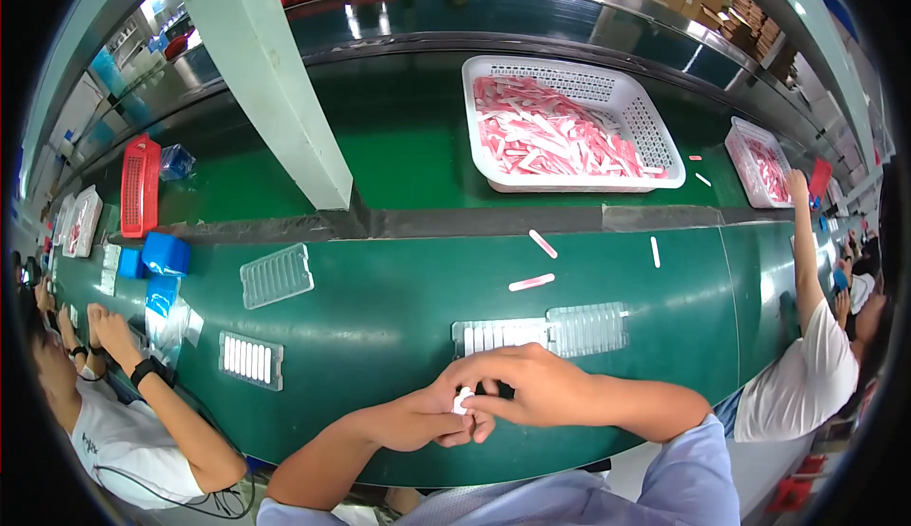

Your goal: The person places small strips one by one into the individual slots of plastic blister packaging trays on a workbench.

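My left hand point(422, 419) and my right hand point(522, 381) meet over the near edge of the green table, both with fingers closed. Between their fingertips is a small white piece point(462, 401); the fingers cover part of it, so its kind is unclear. Just beyond my hands lies a clear plastic tray point(500, 335) with white strips in its slots, partly hidden by my right hand. Against its right side rests a second ribbed clear tray point(588, 329). Farther off are two pink-and-white sticks, one angled point(543, 244) and one nearly level point(531, 282).
A white basket point(574, 183) heaped with pink-and-white sticks stands beyond a dark ledge. At left lie a clear tray point(276, 276), a filled tray point(251, 360) and blue boxes point(167, 254). A pale post point(270, 80) rises there. People work on both sides.
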Motion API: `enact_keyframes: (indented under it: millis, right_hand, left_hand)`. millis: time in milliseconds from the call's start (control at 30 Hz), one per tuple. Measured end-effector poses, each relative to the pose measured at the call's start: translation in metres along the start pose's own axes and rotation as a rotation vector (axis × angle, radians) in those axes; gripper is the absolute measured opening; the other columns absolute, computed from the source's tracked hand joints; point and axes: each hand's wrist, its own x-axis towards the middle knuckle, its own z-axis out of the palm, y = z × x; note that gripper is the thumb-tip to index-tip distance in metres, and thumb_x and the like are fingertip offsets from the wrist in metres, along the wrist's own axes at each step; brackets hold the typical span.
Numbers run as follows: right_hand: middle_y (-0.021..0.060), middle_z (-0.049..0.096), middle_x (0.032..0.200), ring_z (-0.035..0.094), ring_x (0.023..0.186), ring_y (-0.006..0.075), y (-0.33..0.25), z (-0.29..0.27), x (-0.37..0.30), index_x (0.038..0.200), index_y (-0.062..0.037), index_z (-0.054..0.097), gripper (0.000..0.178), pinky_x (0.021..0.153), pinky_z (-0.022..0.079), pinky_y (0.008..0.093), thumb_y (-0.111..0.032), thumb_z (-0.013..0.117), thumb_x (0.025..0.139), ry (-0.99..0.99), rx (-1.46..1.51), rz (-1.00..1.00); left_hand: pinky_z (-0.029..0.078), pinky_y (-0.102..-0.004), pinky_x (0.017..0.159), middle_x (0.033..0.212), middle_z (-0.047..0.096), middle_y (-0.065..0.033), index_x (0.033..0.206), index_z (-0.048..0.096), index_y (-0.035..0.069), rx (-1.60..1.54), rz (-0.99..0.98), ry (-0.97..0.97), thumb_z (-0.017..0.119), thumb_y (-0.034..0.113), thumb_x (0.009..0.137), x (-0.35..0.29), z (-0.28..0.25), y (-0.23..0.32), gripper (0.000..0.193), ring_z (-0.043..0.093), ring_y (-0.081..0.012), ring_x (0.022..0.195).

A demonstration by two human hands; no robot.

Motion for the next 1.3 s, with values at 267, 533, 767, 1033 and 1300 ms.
enact_keyframes:
  millis: [267, 533, 767, 1033, 1300]
  right_hand:
    - [0.0057, 0.077, 0.092, 0.072, 0.076, 0.0213, 0.013, -0.008, 0.007, 0.102, -0.0082, 0.081, 0.014, 0.065, 0.058, 0.0334, -0.010, 0.082, 0.088, -0.092, 0.111, -0.271]
    - [0.0088, 0.077, 0.087, 0.073, 0.073, 0.0223, 0.010, -0.029, 0.003, 0.098, -0.0064, 0.081, 0.012, 0.066, 0.058, 0.0333, -0.011, 0.083, 0.087, 0.007, 0.049, -0.111]
    - [0.0095, 0.074, 0.083, 0.070, 0.072, 0.0239, 0.029, -0.007, -0.004, 0.102, -0.0042, 0.080, 0.015, 0.064, 0.056, 0.0349, -0.012, 0.081, 0.089, 0.275, -0.073, -0.273]
    - [0.0125, 0.058, 0.107, 0.063, 0.092, 0.0296, 0.024, -0.018, -0.011, 0.146, -0.0081, 0.059, 0.051, 0.081, 0.053, 0.0370, 0.006, 0.060, 0.098, 0.037, -0.001, -0.263]
    - [0.0142, 0.053, 0.112, 0.057, 0.099, 0.0285, 0.031, -0.013, -0.004, 0.161, -0.0118, 0.041, 0.070, 0.087, 0.049, 0.0338, 0.014, 0.050, 0.096, -0.056, 0.132, -0.314]
  left_hand:
    - [0.036, -0.0238, 0.054, 0.091, 0.060, -0.0116, 0.159, 0.010, 0.004, -0.172, -0.108, 0.071, 0.056, 0.007, 0.094, -0.005, 0.002, 0.016, 0.080, 0.048, -0.0093, 0.066]
    - [0.043, -0.0247, 0.053, 0.114, 0.074, -0.0100, 0.143, 0.056, -0.002, 0.298, 0.235, 0.541, 0.061, 0.014, 0.106, 0.000, 0.015, 0.002, 0.042, 0.066, -0.0112, 0.067]
    - [0.042, -0.0223, 0.049, 0.105, 0.077, -0.0112, 0.126, 0.071, -0.002, 0.136, 0.038, 0.429, 0.059, 0.021, 0.108, -0.001, 0.013, 0.013, 0.031, 0.067, -0.0101, 0.070]
    - [0.036, -0.0201, 0.044, 0.109, 0.076, -0.0143, 0.135, 0.066, 0.000, -0.146, 0.097, 0.361, 0.056, 0.022, 0.110, -0.006, 0.001, 0.004, 0.035, 0.065, -0.0090, 0.065]
    - [0.037, -0.0195, 0.044, 0.111, 0.076, -0.0167, 0.138, 0.065, 0.000, -0.172, 0.084, 0.338, 0.056, 0.021, 0.110, -0.006, 0.000, 0.004, 0.036, 0.065, -0.0091, 0.064]
